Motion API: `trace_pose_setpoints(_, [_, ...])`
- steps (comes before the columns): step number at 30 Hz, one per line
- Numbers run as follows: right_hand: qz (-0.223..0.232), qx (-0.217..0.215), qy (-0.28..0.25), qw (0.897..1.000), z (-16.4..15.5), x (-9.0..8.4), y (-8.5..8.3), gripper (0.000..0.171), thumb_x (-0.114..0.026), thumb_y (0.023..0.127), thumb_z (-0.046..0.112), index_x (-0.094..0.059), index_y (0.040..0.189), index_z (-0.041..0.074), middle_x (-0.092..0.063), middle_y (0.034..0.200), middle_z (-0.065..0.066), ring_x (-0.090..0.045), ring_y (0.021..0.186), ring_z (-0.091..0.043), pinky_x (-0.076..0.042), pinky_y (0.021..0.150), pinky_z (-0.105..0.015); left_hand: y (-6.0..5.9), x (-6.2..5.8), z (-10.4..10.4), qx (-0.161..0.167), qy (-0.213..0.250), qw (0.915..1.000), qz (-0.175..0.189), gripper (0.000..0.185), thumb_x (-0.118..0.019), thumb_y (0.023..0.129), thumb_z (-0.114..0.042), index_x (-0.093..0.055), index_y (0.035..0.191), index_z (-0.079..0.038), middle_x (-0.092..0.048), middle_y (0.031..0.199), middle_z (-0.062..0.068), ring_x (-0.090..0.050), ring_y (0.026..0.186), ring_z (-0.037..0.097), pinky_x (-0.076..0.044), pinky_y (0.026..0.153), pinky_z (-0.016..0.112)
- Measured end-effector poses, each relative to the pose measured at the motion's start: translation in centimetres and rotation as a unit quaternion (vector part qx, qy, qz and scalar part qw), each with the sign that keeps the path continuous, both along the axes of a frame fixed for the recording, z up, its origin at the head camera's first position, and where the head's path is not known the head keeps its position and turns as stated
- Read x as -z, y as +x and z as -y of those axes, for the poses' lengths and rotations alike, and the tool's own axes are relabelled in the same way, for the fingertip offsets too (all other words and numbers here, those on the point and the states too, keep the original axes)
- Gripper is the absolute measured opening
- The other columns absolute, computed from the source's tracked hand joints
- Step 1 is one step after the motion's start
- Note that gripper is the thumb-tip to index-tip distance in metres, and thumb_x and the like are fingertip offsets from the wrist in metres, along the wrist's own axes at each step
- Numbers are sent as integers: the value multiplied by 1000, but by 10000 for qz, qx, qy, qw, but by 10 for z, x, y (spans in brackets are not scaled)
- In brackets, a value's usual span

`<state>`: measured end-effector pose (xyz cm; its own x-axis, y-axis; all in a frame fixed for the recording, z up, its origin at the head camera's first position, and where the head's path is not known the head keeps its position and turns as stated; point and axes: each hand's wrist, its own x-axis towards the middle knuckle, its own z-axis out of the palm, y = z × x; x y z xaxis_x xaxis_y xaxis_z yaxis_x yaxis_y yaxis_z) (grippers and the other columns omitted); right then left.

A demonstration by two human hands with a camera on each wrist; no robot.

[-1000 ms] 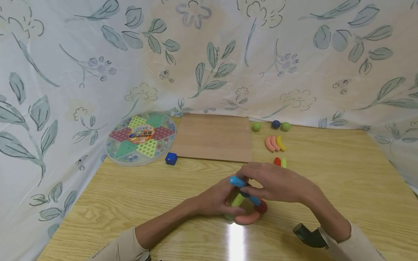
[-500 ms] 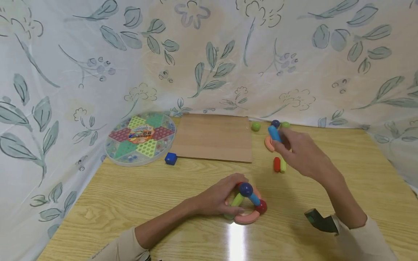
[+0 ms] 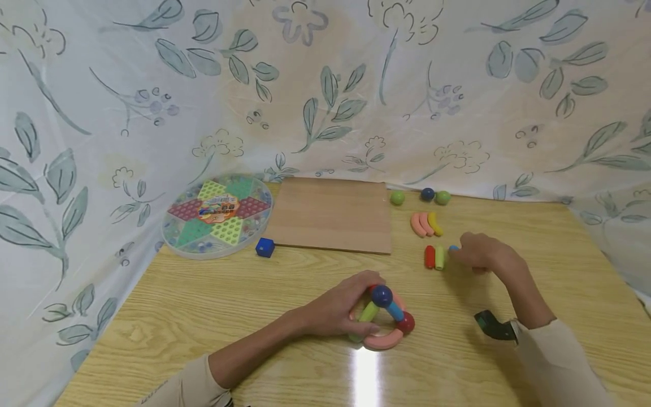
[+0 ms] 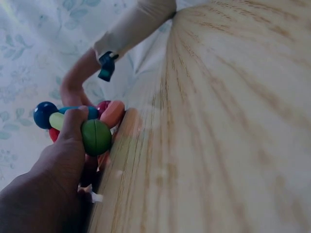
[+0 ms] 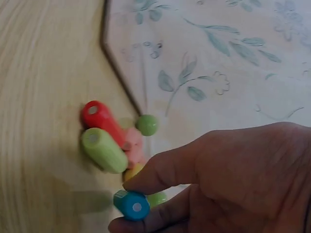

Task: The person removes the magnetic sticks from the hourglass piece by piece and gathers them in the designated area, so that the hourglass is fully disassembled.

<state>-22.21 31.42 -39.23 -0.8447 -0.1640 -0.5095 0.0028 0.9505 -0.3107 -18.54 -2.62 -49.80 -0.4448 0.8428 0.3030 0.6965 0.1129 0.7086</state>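
Observation:
My left hand (image 3: 335, 308) grips a magnetic stick-and-ball frame on the table, thumb and fingers around its left side. A dark blue ball (image 3: 382, 295) tops the frame, joined to a light green stick (image 3: 369, 312) and a blue stick (image 3: 394, 311). Its base includes a red ball (image 3: 405, 322), a salmon curved stick (image 3: 383, 340) and a green ball (image 4: 96, 137), seen in the left wrist view. My right hand (image 3: 485, 254) pinches a loose blue stick (image 5: 132, 205) between thumb and fingers. It is close to a light green stick (image 3: 439, 258) and a red stick (image 3: 430, 257).
Behind those sticks lie two salmon curved sticks (image 3: 419, 224) and a yellow one (image 3: 435, 224). Green balls (image 3: 443, 197) and a dark blue ball (image 3: 428, 194) sit farther back. A wooden board (image 3: 330, 215), blue cube (image 3: 265, 247) and round Chinese checkers set (image 3: 218, 216) stand leftward.
My right hand has taken the blue stick off the dark blue ball and carried it right, then down beside the loose light green stick. My left hand has stayed on the frame.

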Motion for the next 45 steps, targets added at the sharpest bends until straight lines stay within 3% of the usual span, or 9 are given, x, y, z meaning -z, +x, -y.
trace_pose_setpoints(7, [313,-212,-80,9993,-1,9,-3,40,-47,101,23,-45,61,17,-36,55,9,-31,51,-6,-28,52,-20,0,-2,0,-20,-57,10000,-31,70,-77,91,-33,-38,148,-24,-54,138,-9,-50,129,5,-45,112,28])
trace_pose_setpoints(10, [162,-165,-35,9997,3,8,-4,41,-45,104,26,-49,65,14,-38,58,7,-35,52,-8,-32,54,-22,1,-4,1,-65,-149,9999,-35,71,-77,91,-34,-38,149,-22,-54,138,-8,-50,130,5,-45,113,28])
trace_pose_setpoints(14, [-350,42,140,9993,13,7,-5,49,-42,110,39,-58,89,-2,-44,68,-1,-46,62,-17,-39,60,-30,0,-4,3,-62,-156,9999,13,70,-77,92,-33,-38,149,-20,-54,138,-8,-50,130,5,-45,113,28])
trace_pose_setpoints(19, [-608,295,234,9974,28,11,-6,70,-50,106,53,-50,123,-15,-47,81,-8,-52,75,-25,-41,65,-35,0,-2,5,-79,-121,9999,32,70,-77,92,-35,-38,149,-23,-54,138,-9,-50,130,5,-45,114,29])
trace_pose_setpoints(22, [-784,285,229,9962,34,15,-5,69,-58,103,54,-51,122,-12,-52,85,-10,-52,75,-25,-41,63,-34,0,-2,4,-71,-113,9999,50,69,-76,92,-36,-37,149,-25,-54,138,-10,-50,129,5,-45,112,27])
trace_pose_setpoints(28, [-1088,97,77,9940,36,20,-4,56,-69,98,47,-56,113,-6,-48,76,-3,-47,68,-19,-34,58,-31,1,-1,3,-52,-127,9999,71,69,-76,92,-37,-39,149,-26,-53,138,-12,-50,127,3,-46,109,25])
trace_pose_setpoints(33, [-1034,76,80,9946,37,21,-3,54,-69,98,46,-57,112,-5,-49,77,-4,-49,69,-20,-35,59,-32,1,-1,3,-23,-100,9999,78,68,-76,92,-35,-39,148,-27,-54,138,-11,-50,126,3,-46,108,24])
trace_pose_setpoints(38, [-947,-23,210,9953,37,20,-3,56,-66,100,45,-56,126,-3,-60,88,-11,-55,77,-26,-41,63,-36,1,-2,4,-27,-60,10000,-13,68,-78,91,-33,-39,146,-26,-55,136,-8,-51,125,5,-46,109,25])
trace_pose_setpoints(45, [-863,-106,305,9957,35,18,-4,46,-63,103,42,-60,126,3,-54,81,-5,-53,75,-24,-39,63,-36,-1,-2,1,3,-72,9999,77,69,-78,91,-33,-40,148,-22,-53,138,-12,-50,129,4,-45,111,27])
